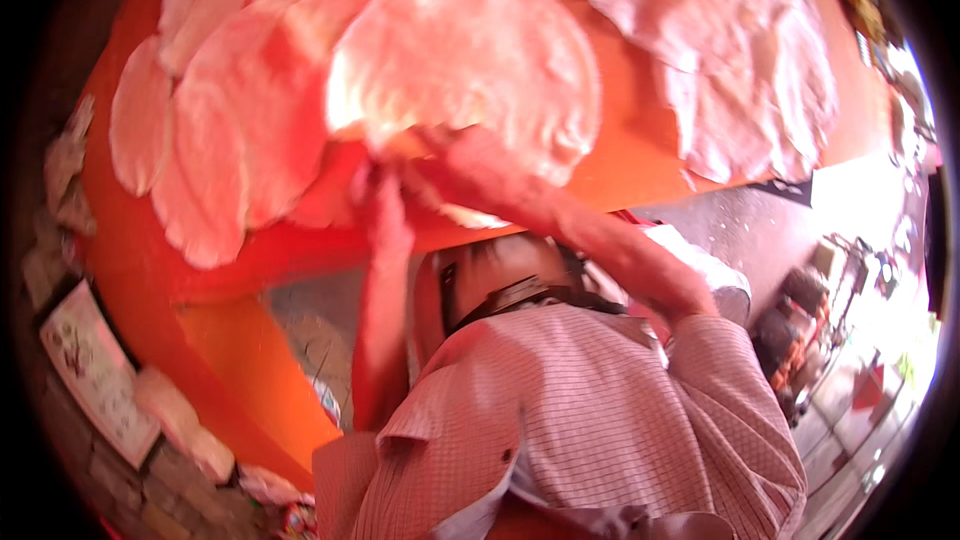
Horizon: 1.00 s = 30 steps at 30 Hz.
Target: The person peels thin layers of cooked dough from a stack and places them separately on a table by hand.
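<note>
A large, thin, pale round sheet [470,60], like rolled dough or soft cloth, lies on an orange tabletop [625,150]. At its near edge my two hands are close together. My left hand [378,195] is closed, its fingers pinching at the sheet's near left edge. My right hand [465,160] reaches in from the right, fingers curled down on that same edge, which is bunched there. A yellowish patch shows between the hands. Motion blur and red light hide the fingertips.
More overlapping pale sheets [215,130] spread over the table's left side. A crumpled pile of sheets [735,50] lies at the far right. An orange table leg [250,360] stands at lower left. A printed board [95,370] rests on the brick floor, with clutter [800,310] at right.
</note>
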Each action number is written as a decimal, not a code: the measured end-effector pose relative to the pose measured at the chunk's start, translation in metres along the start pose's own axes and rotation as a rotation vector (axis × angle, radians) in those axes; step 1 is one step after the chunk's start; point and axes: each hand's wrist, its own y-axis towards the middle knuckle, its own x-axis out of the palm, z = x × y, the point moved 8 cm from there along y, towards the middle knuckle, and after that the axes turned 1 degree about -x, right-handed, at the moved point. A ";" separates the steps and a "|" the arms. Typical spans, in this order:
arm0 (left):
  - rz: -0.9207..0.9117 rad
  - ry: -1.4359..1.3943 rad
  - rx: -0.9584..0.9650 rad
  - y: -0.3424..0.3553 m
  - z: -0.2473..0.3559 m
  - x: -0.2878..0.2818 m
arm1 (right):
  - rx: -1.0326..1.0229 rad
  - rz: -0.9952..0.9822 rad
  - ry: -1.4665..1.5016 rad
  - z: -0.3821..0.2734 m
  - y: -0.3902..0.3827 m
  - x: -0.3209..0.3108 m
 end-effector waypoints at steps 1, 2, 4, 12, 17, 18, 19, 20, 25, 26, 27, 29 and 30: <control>0.038 0.014 0.032 0.001 -0.003 -0.009 | 0.299 -0.070 0.044 0.025 -0.005 0.022; 0.012 0.042 -0.002 0.001 -0.001 -0.014 | 0.336 -0.146 0.037 0.031 -0.002 0.022; -0.020 -0.102 -0.060 0.003 0.001 -0.017 | 0.385 -0.093 0.171 0.042 -0.003 0.009; -0.198 -0.198 -0.076 -0.014 0.023 -0.005 | 0.377 0.192 0.308 0.079 -0.018 -0.080; -0.131 -0.145 -0.166 0.000 0.011 -0.047 | 0.851 0.620 0.661 0.150 -0.121 -0.211; -0.154 -0.134 -0.181 0.003 0.006 -0.052 | 0.951 0.659 0.562 0.160 -0.151 -0.234; -0.084 -0.114 -0.188 0.001 0.006 -0.049 | 0.980 0.739 0.527 0.173 -0.185 -0.250; -0.122 -0.123 -0.192 0.002 0.003 -0.049 | 1.005 0.818 0.493 0.188 -0.220 -0.258; -0.176 -0.192 -0.205 0.003 -0.012 -0.049 | 1.404 0.784 -0.190 0.239 -0.380 -0.278; -0.175 -0.215 -0.195 0.001 -0.011 -0.048 | 1.451 0.730 -0.329 0.240 -0.399 -0.278; -0.183 -0.241 -0.189 -0.001 -0.009 -0.042 | 1.557 0.704 -0.346 0.253 -0.435 -0.274; -0.158 -0.259 -0.140 -0.009 0.004 -0.034 | 1.330 0.574 -0.852 0.216 -0.391 -0.271; -0.149 -0.252 -0.111 -0.016 0.018 -0.018 | 1.197 0.559 -1.045 0.192 -0.357 -0.267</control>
